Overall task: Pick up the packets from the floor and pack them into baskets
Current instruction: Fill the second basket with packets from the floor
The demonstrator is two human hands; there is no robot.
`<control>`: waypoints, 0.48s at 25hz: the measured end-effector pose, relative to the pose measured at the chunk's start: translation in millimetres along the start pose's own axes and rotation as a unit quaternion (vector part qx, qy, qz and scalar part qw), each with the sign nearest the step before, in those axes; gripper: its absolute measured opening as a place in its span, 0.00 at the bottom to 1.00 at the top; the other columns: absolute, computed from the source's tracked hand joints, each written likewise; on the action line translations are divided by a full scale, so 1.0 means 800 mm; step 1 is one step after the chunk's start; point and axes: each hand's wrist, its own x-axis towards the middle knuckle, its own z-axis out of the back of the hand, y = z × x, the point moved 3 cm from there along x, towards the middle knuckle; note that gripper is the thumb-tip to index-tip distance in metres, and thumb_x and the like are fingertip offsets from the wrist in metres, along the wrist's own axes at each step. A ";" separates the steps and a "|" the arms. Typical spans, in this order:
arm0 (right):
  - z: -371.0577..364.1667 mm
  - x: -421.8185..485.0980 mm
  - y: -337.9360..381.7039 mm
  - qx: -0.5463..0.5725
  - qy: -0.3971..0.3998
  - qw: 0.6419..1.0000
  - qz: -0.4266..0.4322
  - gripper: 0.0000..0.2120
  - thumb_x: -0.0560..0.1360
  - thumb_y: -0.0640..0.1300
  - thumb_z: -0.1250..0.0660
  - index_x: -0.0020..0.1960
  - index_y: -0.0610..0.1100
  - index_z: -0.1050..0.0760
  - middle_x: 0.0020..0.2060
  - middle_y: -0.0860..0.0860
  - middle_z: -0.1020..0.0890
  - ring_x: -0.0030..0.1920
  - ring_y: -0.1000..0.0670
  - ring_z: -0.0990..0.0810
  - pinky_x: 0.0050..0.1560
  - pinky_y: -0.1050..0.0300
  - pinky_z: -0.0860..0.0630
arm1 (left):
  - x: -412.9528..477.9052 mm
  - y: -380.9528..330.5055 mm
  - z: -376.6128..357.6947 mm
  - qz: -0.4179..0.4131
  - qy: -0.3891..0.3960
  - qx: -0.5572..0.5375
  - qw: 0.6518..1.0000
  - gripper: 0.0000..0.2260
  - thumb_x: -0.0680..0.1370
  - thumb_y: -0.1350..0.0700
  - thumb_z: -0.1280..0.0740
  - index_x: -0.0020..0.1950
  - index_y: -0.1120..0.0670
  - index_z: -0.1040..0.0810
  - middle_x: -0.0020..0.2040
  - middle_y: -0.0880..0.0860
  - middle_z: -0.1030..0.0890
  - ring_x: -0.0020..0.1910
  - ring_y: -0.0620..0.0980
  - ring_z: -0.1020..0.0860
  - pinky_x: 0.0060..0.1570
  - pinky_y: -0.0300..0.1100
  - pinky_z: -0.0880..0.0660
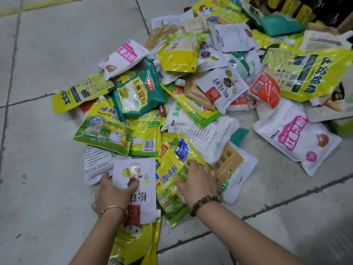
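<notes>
Grey tiled floor (47,169). A heap of glossy plastic packets (137,94) lies on it, spreading from my hands toward 12 and 2 o'clock. At the heap's 7 o'clock, my left hand (112,192) holds a flat white spouted pouch (133,175), thumb curled over its printed face. Right hand (198,180), at 3 o'clock of the left, grips the edge of a yellow-green foil packet (168,178) on the heap's near edge. A yellow packet (133,241) shows beneath the white pouch at 6 o'clock.
</notes>
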 end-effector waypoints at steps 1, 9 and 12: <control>-0.001 0.006 0.000 0.005 0.002 1.000 -0.008 0.26 0.73 0.59 0.34 0.64 0.47 0.35 0.61 0.50 0.25 0.64 0.48 0.30 0.63 0.52 0.38 | 0.002 -0.001 -0.003 0.000 0.001 -0.006 1.000 0.42 0.58 0.37 0.25 0.68 0.49 0.35 0.59 0.54 0.21 0.58 0.60 0.24 0.60 0.56 0.34; 0.005 -0.004 0.005 0.154 0.076 0.985 -0.009 0.10 0.78 0.46 0.37 0.57 0.43 0.31 0.51 0.44 0.22 0.55 0.43 0.23 0.51 0.53 0.26 | -0.011 -0.020 0.009 -0.034 0.005 -0.106 0.994 0.22 0.67 0.50 0.24 0.50 0.64 0.24 0.50 0.64 0.20 0.51 0.63 0.23 0.44 0.47 0.30; 0.031 -0.013 -0.030 0.259 0.022 0.963 -0.070 0.18 0.76 0.41 0.35 0.65 0.43 0.30 0.61 0.45 0.23 0.61 0.46 0.25 0.56 0.59 0.30 | -0.028 -0.040 0.026 -0.087 0.010 -0.114 0.990 0.15 0.72 0.53 0.28 0.42 0.65 0.25 0.41 0.63 0.22 0.45 0.62 0.24 0.38 0.46 0.35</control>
